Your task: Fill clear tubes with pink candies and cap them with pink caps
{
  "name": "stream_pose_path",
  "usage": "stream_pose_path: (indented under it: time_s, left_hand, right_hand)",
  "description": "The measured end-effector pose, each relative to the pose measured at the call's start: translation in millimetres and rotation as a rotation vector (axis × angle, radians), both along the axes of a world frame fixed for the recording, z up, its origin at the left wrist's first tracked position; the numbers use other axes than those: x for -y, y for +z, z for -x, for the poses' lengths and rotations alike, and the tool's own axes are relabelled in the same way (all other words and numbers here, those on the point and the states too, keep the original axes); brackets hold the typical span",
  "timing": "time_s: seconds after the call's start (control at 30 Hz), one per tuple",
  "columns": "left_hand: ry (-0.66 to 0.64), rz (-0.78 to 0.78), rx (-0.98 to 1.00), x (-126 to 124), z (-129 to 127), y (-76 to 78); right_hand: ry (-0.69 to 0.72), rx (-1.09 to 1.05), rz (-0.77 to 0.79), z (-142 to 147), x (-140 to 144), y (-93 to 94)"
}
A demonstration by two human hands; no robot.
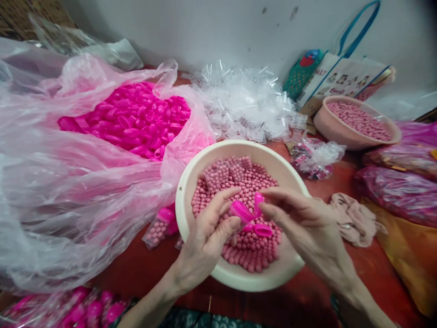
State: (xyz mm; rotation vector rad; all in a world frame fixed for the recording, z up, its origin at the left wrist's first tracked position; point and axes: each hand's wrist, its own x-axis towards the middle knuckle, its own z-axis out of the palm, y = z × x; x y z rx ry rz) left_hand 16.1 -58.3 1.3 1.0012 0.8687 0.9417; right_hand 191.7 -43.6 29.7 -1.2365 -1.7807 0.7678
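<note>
Over the cream bowl [191, 182] full of little pink balls [249, 182], the left hand [208, 237] pinches a bright pink shell [241, 212] in its fingers while the right hand [293, 214] holds another pink shell piece [258, 202] just beside it, near the big bag of pink shells [133, 118].
</note>
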Motion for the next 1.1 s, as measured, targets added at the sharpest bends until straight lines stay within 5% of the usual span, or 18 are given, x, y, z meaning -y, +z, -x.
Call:
stream_pose_path:
  time_s: [0.13,0.37,0.57,0.77,0.97,1.03,1.1]
  left_hand:
    - [0.109,-0.09,-0.123,1.6,0.2,-1.7]
    - [0.137,-0.146,-0.245,3.9,2.4,-6.3]
    - [0.152,-0.091,-0.106,4.5,1.6,-5.3]
    - [0.192,-0.025,-0.001,3.4,0.1,-5.9]
    - [0.166,0.033,0.105,-5.4,-4.0,-3.9]
    - [0.157,0.038,0.123,-3.3,-4.8,-0.2]
    - [0.282,-0.011,0.074,5.5,-2.3,2.5]
  right_hand:
    - [0.223,0.41,-0.199,11.0,3.8,-7.3]
    - [0.181,0.712,-0.424,27.4,4.1,-8.3]
    - [0.125,0.851,-0.601,33.7,2.8,-10.1]
    - [0.132,0.732,-0.496,36.8,2.8,-25.1]
    - [0.174,0.391,-0.185,36.9,-0.6,-28.9]
    - [0.181,0.416,-0.164,31.5,0.5,-32.2]
    - [0.21,0.489,-0.205,21.3,4.3,-39.6]
